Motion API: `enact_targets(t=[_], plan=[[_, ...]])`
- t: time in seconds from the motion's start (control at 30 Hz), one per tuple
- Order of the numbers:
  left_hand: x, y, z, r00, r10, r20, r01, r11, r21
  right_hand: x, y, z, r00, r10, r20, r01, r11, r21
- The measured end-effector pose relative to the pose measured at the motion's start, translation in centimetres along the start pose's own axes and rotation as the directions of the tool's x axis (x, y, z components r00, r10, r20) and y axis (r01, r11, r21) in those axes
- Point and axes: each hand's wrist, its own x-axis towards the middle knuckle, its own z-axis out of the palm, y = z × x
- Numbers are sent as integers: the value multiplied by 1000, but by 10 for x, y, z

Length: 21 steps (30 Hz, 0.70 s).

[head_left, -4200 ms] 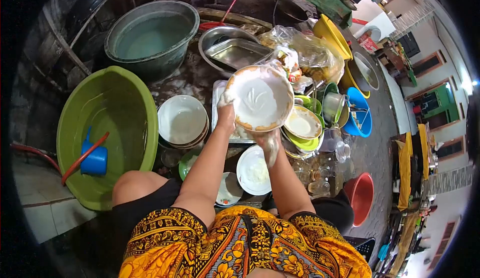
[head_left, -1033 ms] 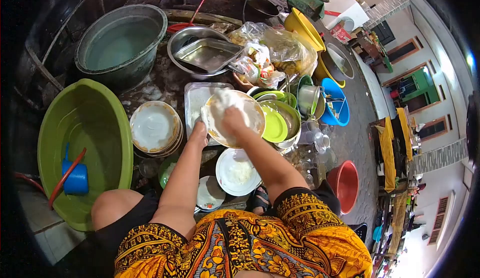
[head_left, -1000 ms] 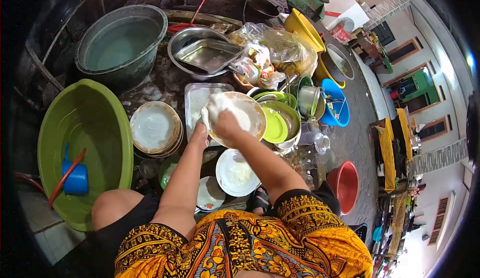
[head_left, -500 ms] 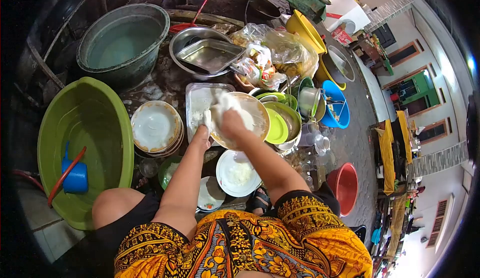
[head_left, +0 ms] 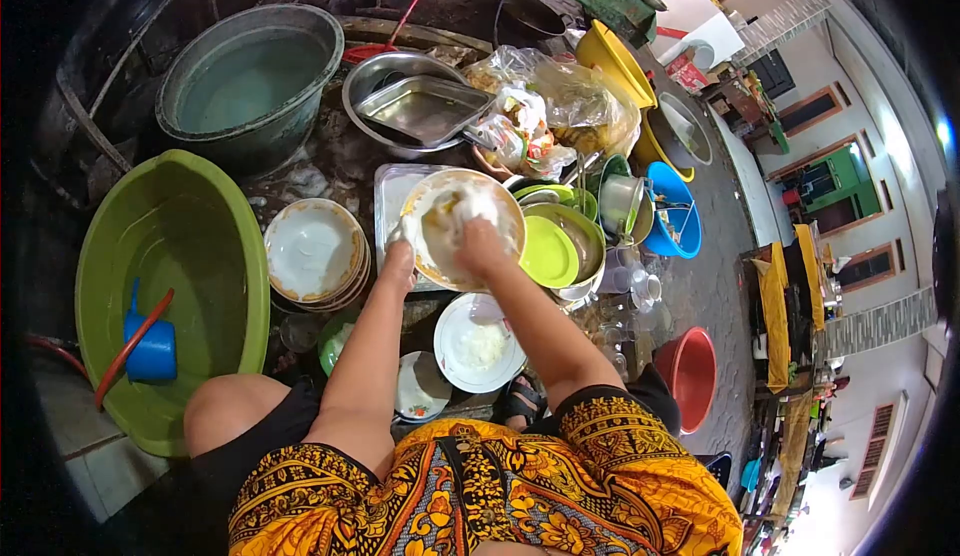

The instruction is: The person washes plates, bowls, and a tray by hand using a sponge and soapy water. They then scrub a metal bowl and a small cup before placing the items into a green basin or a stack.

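Center frame, left hand (head_left: 399, 264) grips rim of soapy plate (head_left: 432, 250) above metal tray (head_left: 388, 196); right hand (head_left: 482, 248) in suds on plate, finger closure can't be told, stacked plates (head_left: 313, 252) at left.

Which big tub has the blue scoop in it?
The green tub at the far left. The blue scoop is in it, with a red hose across. The dark, round tub beyond it shows only cloudy water.
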Motion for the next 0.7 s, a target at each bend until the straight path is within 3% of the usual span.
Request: enact_targets(t=[0.07,0.13,0.17,0.2,0.27,0.33,0.37,0.43,0.47,0.5,0.57,0.6,0.67,0.7], plan=[[-8,4,15,999,10,-46,-9,1000,13,-11,-28,1,984,-140,112,128,986,107],[0,2,1,998,20,-53,-20,1000,14,-30,-34,8,971,-236,31,222,944,243],[2,6,-4,999,34,15,-34,999,-2,-38,-27,14,926,-351,-140,378,872,312],[1,11,-6,995,49,83,-48,999,-16,-39,-12,16,925,-354,-138,379,871,313],[-3,17,-5,996,40,82,-36,998,-51,-43,22,9,968,-215,130,180,953,242],[-5,18,0,999,35,-35,-29,989,143,-23,40,-9,964,49,260,-1,983,-183],[-6,15,1,998,21,53,-31,982,187,-14,56,8,996,9,92,11,976,-217],[-1,0,4,996,-37,86,25,991,133,1,48,11,966,-80,-246,24,975,-223],[0,-6,4,990,-87,110,79,994,74,8,37,17,997,49,52,-39,983,-180],[-2,-9,6,977,-155,147,159,987,-20,4,13,12,993,68,93,-61,995,-81],[-10,-10,8,976,-212,38,212,977,22,-12,-11,28,977,-171,129,165,985,55],[-10,-8,5,975,-222,3,221,974,58,-23,-31,9,974,-171,146,156,982,109],[-5,-8,-10,984,-178,23,178,984,13,-40,-24,4,938,-240,250,230,971,68],[-12,4,-10,974,-224,-17,224,975,-12,-44,-23,-3,936,-246,252,235,969,71]])
